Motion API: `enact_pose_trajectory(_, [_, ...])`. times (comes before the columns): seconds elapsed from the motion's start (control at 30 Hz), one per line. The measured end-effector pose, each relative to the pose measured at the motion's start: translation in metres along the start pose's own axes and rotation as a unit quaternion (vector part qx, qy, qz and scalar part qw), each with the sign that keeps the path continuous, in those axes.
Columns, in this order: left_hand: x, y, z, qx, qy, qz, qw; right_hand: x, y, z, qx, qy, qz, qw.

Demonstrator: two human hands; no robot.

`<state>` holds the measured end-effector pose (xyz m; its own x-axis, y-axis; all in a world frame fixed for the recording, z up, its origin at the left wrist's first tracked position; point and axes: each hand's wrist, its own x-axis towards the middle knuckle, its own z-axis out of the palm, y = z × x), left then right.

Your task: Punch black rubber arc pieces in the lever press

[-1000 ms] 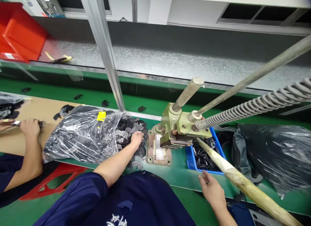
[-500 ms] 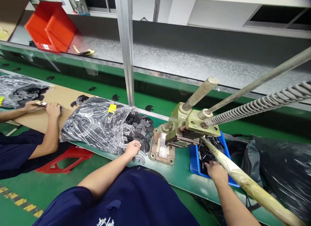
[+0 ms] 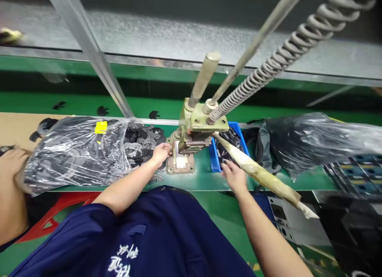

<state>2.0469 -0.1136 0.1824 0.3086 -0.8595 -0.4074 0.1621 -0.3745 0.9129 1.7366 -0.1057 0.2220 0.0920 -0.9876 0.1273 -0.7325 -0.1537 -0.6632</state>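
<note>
Near the desk's (image 3: 205,182) front edge, the hands are apart, their grips unclear: right hand (image 3: 235,178) at the near edge of the blue bin (image 3: 215,162) of black pieces (image 3: 234,138), left hand (image 3: 160,154) between dark parts (image 3: 140,145) and press (image 3: 185,122). Both supplies flank the press, probably for short reaches.

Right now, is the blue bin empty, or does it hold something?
Not empty: black parts lie inside the blue bin. How deep they go, I cannot tell.

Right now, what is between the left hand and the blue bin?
The press and its base plate stand between the left hand and the blue bin, then a strip of green table, in the head view.
</note>
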Motion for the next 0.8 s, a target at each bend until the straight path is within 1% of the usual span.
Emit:
enact_pose_trajectory(0.07, [-0.029, -0.007, 0.008, 0.019, -0.086, -0.012, 0.996, -0.013, -0.005, 0.018, -0.009, -0.023, -0.028, 0.999])
enact_pose_trajectory(0.1, [-0.044, -0.01, 0.01, 0.029, -0.133, -0.006, 0.991, -0.019, -0.011, 0.029, -0.012, -0.036, -0.051, 0.998])
enact_pose_trajectory(0.17, [-0.068, -0.012, 0.009, 0.052, -0.211, 0.041, 0.975, -0.027, -0.027, 0.049, -0.013, -0.06, -0.101, 0.993])
enact_pose_trajectory(0.2, [-0.077, -0.011, 0.006, 0.07, -0.235, 0.079, 0.966, -0.031, -0.037, 0.058, -0.012, -0.07, -0.125, 0.99])
enact_pose_trajectory(0.23, [-0.084, -0.009, 0.003, 0.093, -0.247, 0.12, 0.957, -0.033, -0.046, 0.065, -0.013, -0.08, -0.149, 0.986])
enact_pose_trajectory(0.27, [-0.089, -0.007, -0.001, 0.121, -0.252, 0.16, 0.947, -0.035, -0.054, 0.071, -0.014, -0.087, -0.171, 0.981])
enact_pose_trajectory(0.33, [-0.094, -0.001, -0.01, 0.18, -0.243, 0.224, 0.927, -0.038, -0.068, 0.079, -0.016, -0.1, -0.208, 0.973])
enact_pose_trajectory(0.4, [-0.097, 0.002, -0.018, 0.225, -0.228, 0.264, 0.91, -0.038, -0.077, 0.083, -0.017, -0.111, -0.238, 0.965])
enact_pose_trajectory(0.47, [-0.098, 0.001, -0.024, 0.25, -0.208, 0.289, 0.9, -0.037, -0.082, 0.085, -0.016, -0.118, -0.262, 0.958])
enact_pose_trajectory(0.53, [-0.099, -0.002, -0.029, 0.266, -0.187, 0.302, 0.896, -0.036, -0.085, 0.086, -0.013, -0.123, -0.279, 0.952])
enact_pose_trajectory(0.63, [-0.1, -0.008, -0.033, 0.283, -0.157, 0.302, 0.897, -0.036, -0.089, 0.088, -0.008, -0.125, -0.296, 0.947])
enact_pose_trajectory(0.8, [-0.099, -0.011, -0.037, 0.287, -0.135, 0.303, 0.899, -0.037, -0.091, 0.089, -0.01, -0.123, -0.304, 0.945])
